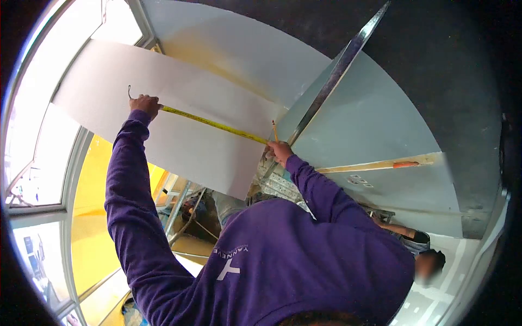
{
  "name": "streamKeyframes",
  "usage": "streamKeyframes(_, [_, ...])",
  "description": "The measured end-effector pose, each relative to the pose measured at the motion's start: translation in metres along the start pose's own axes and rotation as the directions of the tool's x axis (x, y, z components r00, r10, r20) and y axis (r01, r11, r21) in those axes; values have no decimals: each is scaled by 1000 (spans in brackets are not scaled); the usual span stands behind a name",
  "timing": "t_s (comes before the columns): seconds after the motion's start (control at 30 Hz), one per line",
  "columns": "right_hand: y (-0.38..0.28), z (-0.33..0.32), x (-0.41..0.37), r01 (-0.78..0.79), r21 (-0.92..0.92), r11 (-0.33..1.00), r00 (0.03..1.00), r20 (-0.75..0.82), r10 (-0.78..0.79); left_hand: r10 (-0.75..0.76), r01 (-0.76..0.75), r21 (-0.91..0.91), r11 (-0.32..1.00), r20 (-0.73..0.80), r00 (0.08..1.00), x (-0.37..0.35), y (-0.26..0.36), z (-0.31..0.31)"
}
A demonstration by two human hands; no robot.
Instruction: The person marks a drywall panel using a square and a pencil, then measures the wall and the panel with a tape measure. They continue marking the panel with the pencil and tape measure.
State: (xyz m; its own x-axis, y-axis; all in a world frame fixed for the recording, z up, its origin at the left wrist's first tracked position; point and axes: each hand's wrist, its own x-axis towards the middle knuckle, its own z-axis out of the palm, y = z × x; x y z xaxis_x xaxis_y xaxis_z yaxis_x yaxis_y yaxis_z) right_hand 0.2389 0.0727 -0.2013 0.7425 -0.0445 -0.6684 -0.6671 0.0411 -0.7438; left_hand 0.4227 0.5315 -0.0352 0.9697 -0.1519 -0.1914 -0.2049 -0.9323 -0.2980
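Note:
A yellow tape measure (pixel 212 124) is stretched across a large pale board (pixel 201 157) between my two hands. My left hand (pixel 144 104) is closed around one end of it, near the board's far left part; a small dark loop (pixel 129 91) sticks out beside the fingers. At the board's right edge, my right hand (pixel 280 152) pinches the other end of the tape. A thin orange pencil (pixel 275 130) rises from the same right hand. The tape's case cannot be made out.
A long metal straightedge (pixel 334 81) slants up beyond my right hand. An orange-handled tool (pixel 405 164) lies on a wooden strip (pixel 375 164) at the right. Another person's arm (pixel 399 230) shows at lower right. Metal ladder-like legs (pixel 179 206) stand below the board, beside windows.

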Motion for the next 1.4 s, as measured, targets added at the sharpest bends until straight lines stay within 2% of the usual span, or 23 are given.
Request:
streamKeyframes(0.1, [5,4,17,23,-46,999,995,-98,-27,-43,43,-12,999,7,999,17,-2,0])
streamKeyframes(0.2, [10,2,28,-8,-112,994,994,-110,-4,-35,35,-35,999,14,999,26,-3,0])
streamKeyframes(0.3, [0,8,13,31,-2,1000,994,-105,-31,-25,26,-35,999,9,1000,34,-4,2])
streamKeyframes(0.4, [45,-7,68,71,96,993,997,-18,-70,-9,10,-8,1000,76,997,52,-11,23])
streamKeyframes(0.43, [49,-13,73,428,-563,707,899,188,-395,58,-60,-12,998,-133,989,54,-26,61])
streamKeyframes(0.47, [56,-18,79,520,-853,-42,753,482,-448,85,-94,-98,991,-100,991,63,-31,71])
streamKeyframes(0.5, [66,-19,87,547,-835,60,742,450,-497,119,-130,-65,989,-148,982,99,-44,124])
streamKeyframes(0.53, [76,-21,95,577,-802,156,727,417,-545,59,-52,-82,995,92,994,91,-34,88])
streamKeyframes(0.57, [75,-18,97,547,-808,219,751,358,-555,80,-80,-27,996,-4,997,101,-41,115])
streamKeyframes(0.6, [74,-16,91,428,-681,594,874,146,-464,106,-94,-124,988,94,990,116,-44,115])
streamKeyframes(0.63, [70,-9,86,209,-361,909,964,-82,-254,30,-28,-33,999,83,996,97,-28,86])
streamKeyframes(0.67, [63,-2,82,99,-185,978,975,-178,-132,-2,0,11,1000,214,977,78,-16,41])
streamKeyframes(0.7, [56,0,81,98,-167,981,985,-127,-120,-8,5,15,1000,206,979,69,-8,23])
streamKeyframes(0.8, [28,9,36,121,-82,989,985,-110,-129,-19,16,14,1000,198,980,56,-7,13])
streamKeyframes(0.87, [11,5,17,203,-377,904,963,-92,-254,-10,8,11,1000,186,982,61,-5,13])
streamKeyframes(0.93, [0,12,2,94,-236,967,979,-156,-133,-4,2,11,1000,167,986,61,-5,15])
streamKeyframes(1.03, [8,9,15,44,-195,980,990,-127,-69,-5,2,23,1000,161,987,61,-2,14])
streamKeyframes(1.13, [0,12,3,96,-137,986,984,-137,-115,-3,-8,46,999,218,976,78,-8,30])
streamKeyframes(1.2, [-7,5,-9,287,-395,872,946,-27,-324,-11,5,32,999,205,979,70,-4,18])
streamKeyframes(1.27, [0,7,-1,289,-380,879,946,-28,-323,-1,1,1,1000,215,977,69,-5,15])
streamKeyframes(1.3, [12,8,17,187,-249,950,972,-92,-215,13,-7,-28,1000,234,972,76,-7,26])
streamKeyframes(1.37, [45,-10,62,276,-397,875,948,-40,-317,21,-2,-135,991,145,989,96,-13,61])
streamKeyframes(1.4, [61,-16,78,415,-654,632,894,164,-417,33,-7,-148,989,175,984,108,-20,81])
